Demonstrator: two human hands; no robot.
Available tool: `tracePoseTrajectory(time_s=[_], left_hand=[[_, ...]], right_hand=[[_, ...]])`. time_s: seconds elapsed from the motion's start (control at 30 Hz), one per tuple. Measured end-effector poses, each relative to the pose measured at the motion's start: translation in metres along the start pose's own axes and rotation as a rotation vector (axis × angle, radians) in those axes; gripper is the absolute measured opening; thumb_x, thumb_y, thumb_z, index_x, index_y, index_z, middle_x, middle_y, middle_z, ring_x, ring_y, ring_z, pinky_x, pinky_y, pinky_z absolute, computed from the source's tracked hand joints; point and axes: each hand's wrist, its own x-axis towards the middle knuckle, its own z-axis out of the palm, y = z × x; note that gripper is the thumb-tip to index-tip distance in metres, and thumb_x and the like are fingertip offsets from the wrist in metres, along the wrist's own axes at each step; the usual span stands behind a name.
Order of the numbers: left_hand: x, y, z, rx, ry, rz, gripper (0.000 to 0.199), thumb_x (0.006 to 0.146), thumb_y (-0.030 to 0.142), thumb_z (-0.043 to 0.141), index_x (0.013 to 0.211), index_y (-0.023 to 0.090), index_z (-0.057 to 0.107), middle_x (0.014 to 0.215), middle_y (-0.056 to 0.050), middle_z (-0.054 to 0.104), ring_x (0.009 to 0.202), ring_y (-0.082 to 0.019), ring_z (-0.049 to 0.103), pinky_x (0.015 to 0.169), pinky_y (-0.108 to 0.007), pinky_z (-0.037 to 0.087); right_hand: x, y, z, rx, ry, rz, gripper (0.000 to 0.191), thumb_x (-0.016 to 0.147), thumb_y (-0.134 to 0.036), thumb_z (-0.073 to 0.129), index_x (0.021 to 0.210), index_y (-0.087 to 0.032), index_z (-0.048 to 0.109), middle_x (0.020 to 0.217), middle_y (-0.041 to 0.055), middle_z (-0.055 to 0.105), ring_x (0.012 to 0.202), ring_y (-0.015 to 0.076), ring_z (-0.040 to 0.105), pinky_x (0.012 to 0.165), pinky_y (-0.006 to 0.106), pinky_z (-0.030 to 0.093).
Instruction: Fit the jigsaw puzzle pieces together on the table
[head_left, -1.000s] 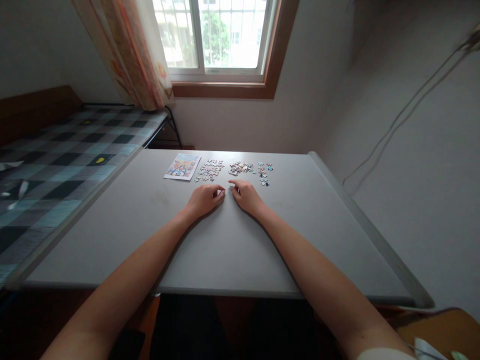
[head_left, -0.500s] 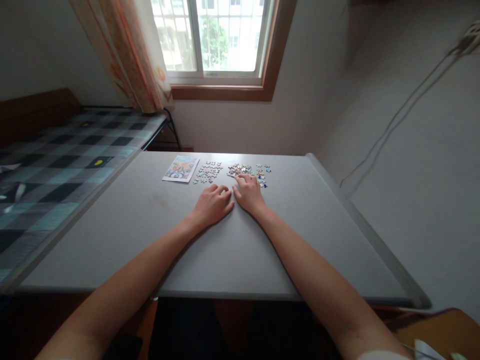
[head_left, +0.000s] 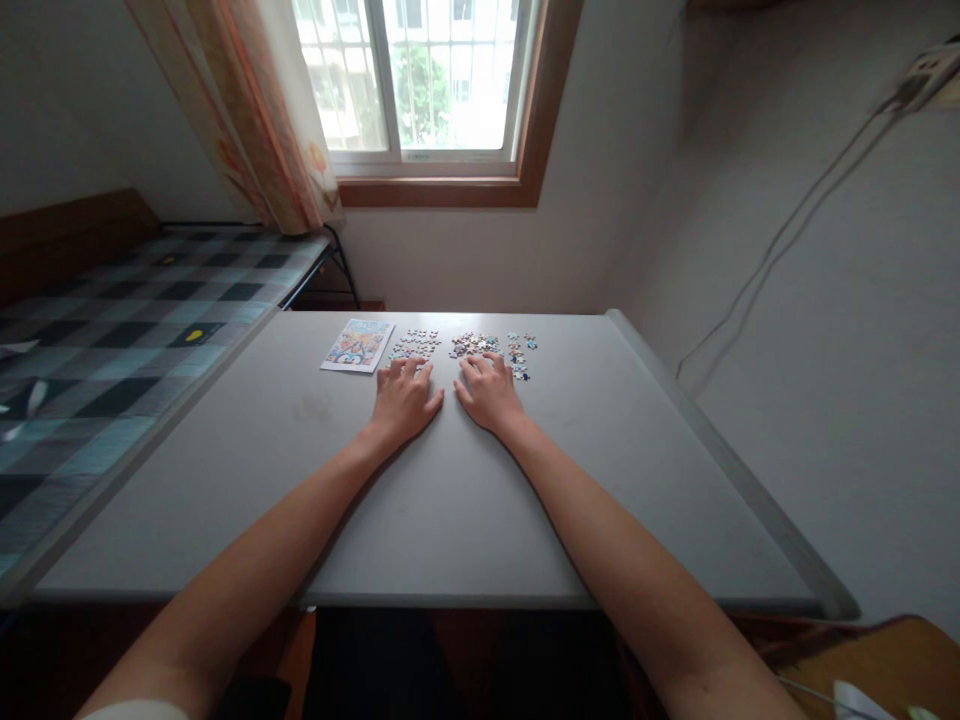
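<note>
While the left hand (head_left: 403, 402) lies loosely spread at the near edge of the left puzzle pieces (head_left: 425, 346), the right hand (head_left: 489, 392), its fingers likewise relaxed, rests against the middle pile (head_left: 474, 343) on the desk (head_left: 450, 520), a printed picture (head_left: 358, 346) farther left.

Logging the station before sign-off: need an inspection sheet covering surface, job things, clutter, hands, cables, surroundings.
Surface: gray table, faint smudge on its left half.
Job things: picture sheet; to its right, puzzle pieces in a left group, middle pile and right group.
Clutter: white items on the bed, too unclear to name.
Hands: left hand at the left group's near edge, right hand at the middle pile's; grip on a piece can't be told.
Cables: one down the right wall from a socket.
Surroundings: bed left; window and curtain beyond table.
</note>
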Motion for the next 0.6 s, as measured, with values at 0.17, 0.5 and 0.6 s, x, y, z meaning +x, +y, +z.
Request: tracePoseTrajectory(time_s=[0.17,0.5,0.6], left_hand=[[0.0,0.001,0.0,-0.098,0.009,0.152,0.037,0.089,0.034,0.051,0.121,0.018,0.062,0.11,-0.013,0.059,0.104,-0.028,0.051,0.092,-0.042,0.04],[-0.002,0.003,-0.006,-0.377,-0.198,0.0,0.031,0.089,0.034,0.049,0.112,0.022,0.068,0.072,0.0,0.064,0.064,-0.015,0.057,0.062,-0.026,0.039],[-0.002,0.003,-0.007,-0.361,-0.212,0.021,0.031,0.089,0.037,0.048,0.107,0.024,0.07,0.071,0.0,0.065,0.063,-0.015,0.057,0.06,-0.025,0.036]], right_hand=[[-0.002,0.002,0.003,0.017,0.036,0.007,0.041,0.092,-0.039,0.044,0.122,-0.017,0.061,0.142,0.0107,0.049,0.13,0.0332,0.03,0.104,0.051,0.031],[0.001,0.006,0.004,-0.004,0.081,0.126,0.038,0.09,-0.029,0.046,0.124,-0.019,0.06,0.127,0.0134,0.055,0.113,0.0319,0.038,0.095,0.047,0.036],[0.007,0.007,0.006,-0.015,0.094,0.141,0.035,0.091,-0.031,0.046,0.118,-0.019,0.064,0.121,0.0142,0.056,0.109,0.0316,0.039,0.092,0.047,0.037]])
